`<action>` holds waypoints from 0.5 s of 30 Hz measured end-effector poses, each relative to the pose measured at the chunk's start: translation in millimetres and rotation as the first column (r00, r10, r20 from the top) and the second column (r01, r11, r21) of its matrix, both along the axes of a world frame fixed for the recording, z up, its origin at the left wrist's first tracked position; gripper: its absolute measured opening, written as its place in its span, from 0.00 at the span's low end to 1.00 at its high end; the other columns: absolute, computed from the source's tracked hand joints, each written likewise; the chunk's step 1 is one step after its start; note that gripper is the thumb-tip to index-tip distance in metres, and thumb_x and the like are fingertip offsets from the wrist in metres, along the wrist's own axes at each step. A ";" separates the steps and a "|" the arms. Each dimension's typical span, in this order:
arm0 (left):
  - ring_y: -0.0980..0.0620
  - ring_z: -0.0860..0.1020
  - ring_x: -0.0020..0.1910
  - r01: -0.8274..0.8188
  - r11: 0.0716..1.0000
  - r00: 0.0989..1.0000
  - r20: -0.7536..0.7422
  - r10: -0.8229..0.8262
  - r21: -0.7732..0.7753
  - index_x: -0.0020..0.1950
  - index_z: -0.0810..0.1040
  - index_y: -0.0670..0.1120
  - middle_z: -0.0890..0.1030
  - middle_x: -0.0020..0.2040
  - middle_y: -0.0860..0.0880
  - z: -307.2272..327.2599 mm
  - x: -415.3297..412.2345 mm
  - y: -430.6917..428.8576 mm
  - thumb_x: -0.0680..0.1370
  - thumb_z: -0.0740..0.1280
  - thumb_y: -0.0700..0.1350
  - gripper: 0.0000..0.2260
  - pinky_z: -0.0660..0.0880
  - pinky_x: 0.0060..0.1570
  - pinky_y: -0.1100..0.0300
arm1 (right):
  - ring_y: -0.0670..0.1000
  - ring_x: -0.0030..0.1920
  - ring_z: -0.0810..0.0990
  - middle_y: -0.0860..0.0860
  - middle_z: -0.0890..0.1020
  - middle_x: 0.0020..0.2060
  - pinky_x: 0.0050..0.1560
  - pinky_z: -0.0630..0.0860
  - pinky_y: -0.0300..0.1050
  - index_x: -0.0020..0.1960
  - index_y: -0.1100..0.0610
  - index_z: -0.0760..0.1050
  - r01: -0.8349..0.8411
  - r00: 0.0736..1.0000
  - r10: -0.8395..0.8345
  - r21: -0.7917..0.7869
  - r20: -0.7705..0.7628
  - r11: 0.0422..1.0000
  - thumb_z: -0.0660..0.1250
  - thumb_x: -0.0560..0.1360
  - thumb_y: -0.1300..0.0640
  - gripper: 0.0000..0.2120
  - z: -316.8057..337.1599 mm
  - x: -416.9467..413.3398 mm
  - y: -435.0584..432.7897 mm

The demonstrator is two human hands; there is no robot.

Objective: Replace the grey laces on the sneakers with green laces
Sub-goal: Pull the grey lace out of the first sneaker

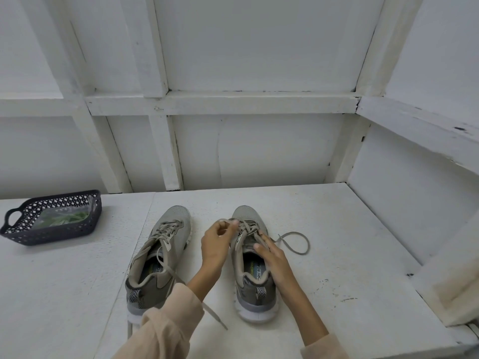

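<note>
Left hand (215, 242) in a pinch on grey lace (308, 243), right hand (275, 260) flat on sneaker (255, 299); green laces (64, 217) in basket (51, 239).

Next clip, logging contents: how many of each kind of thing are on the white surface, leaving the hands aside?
Grey mesh sneakers: 2
Grey flat laces, one in each sneaker: 2
Dark perforated plastic basket: 1
Clear bag of green laces, inside the basket: 1
Total: 6
</note>
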State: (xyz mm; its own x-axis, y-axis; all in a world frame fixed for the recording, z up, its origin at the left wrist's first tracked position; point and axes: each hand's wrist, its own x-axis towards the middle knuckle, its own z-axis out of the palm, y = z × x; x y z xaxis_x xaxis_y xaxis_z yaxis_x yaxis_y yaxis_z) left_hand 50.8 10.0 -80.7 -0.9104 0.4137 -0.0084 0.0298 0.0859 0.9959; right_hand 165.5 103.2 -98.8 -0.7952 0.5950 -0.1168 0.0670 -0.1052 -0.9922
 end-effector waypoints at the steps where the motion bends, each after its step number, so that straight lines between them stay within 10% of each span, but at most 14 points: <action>1: 0.55 0.76 0.37 0.061 0.998 0.998 0.008 -0.061 -0.032 0.37 0.79 0.44 0.81 0.35 0.50 -0.4 1.9 0.3 0.76 0.72 0.51 0.12 0.71 0.42 0.60 | 0.49 0.74 0.64 0.51 0.68 0.73 0.75 0.61 0.52 0.74 0.53 0.65 0.003 1.000 -0.003 0.000 0.006 1.000 0.65 0.79 0.56 0.25 0.0 0.1 0.3; 8: 0.52 0.80 0.42 -0.218 0.971 0.969 0.138 0.204 0.099 0.42 0.76 0.48 0.84 0.45 0.49 3.6 -3.3 1.4 0.81 0.64 0.47 0.08 0.74 0.54 0.51 | 0.49 0.75 0.61 0.51 0.66 0.74 0.76 0.58 0.54 0.74 0.51 0.65 0.002 1.000 -0.003 0.020 0.029 1.000 0.66 0.78 0.55 0.25 -1.2 0.2 0.5; 15: 0.53 0.76 0.47 -0.044 0.999 0.961 0.274 0.041 0.004 0.50 0.79 0.40 0.79 0.47 0.50 -4.2 -1.0 -7.1 0.81 0.64 0.47 0.10 0.71 0.49 0.56 | 0.46 0.65 0.75 0.48 0.78 0.64 0.68 0.70 0.47 0.68 0.53 0.74 0.039 0.999 -0.039 -0.025 -0.015 0.999 0.61 0.80 0.49 0.18 3.1 5.0 4.4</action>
